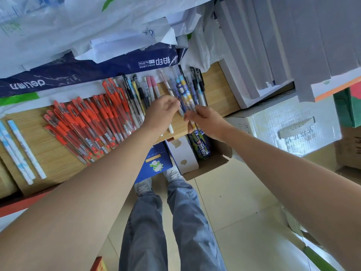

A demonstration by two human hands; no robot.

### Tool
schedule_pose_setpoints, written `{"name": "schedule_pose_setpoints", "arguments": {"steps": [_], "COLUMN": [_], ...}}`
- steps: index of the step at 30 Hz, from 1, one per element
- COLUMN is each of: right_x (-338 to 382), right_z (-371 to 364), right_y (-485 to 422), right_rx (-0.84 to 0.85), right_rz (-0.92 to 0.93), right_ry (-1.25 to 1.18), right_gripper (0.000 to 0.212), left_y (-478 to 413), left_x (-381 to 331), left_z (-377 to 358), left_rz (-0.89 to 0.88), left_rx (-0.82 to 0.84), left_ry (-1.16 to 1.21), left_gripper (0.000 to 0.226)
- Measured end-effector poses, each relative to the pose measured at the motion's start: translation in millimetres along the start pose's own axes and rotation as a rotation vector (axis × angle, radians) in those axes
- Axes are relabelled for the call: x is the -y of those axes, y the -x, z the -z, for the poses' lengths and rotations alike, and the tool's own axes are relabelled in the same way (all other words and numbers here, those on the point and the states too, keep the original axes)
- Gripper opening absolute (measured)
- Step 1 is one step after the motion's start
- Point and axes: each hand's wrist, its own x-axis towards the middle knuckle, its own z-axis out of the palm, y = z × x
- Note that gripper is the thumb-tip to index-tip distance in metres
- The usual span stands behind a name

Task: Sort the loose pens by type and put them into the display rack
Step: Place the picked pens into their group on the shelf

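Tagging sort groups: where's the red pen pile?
Head view, left side: the red pens lie fanned on the wooden shelf, between the white-blue pens and the mixed pens by the left hand.

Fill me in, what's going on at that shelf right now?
A person is sorting pens on a wooden shelf. The left hand and the right hand both pinch patterned blue pens from the bunch on the person's right. The red pens lie grouped together further left, with a few mixed pens in between. No display rack shows in this view.
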Motion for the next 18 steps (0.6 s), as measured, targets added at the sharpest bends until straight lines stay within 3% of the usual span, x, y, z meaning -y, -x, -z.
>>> {"name": "schedule_pose_setpoints", "arguments": {"steps": [4,6,8,13,18], "right_x": [-21,-27,-29,-19,13], "right_z": [23,27,28,30,11], "right_y": [-4,-9,-15,-21,-27], "right_rx": [-0.196,-0.222,-0.215,-0.138,0.027], "right_rz": [-0.052,-0.066,-0.081,-0.071,-0.004], "right_ry": [0.0,-0.077,-0.202,-0.243,-0.275], "right_gripper": [0.025,0.022,0.022,0.02,0.017], "left_y": [-8,-15,-18,-8,4], "left_x": [2,5,9,13,15], "left_z": [-15,-18,-17,-2,24], "left_rz": [-0.26,-0.282,-0.251,-0.254,-0.21], "left_rx": [0.113,0.159,0.155,0.059,-0.227], "left_ry": [-0.524,-0.824,-0.969,-0.648,-0.691], "left_gripper": [0.045,0.056,0.057,0.045,0.026]}}
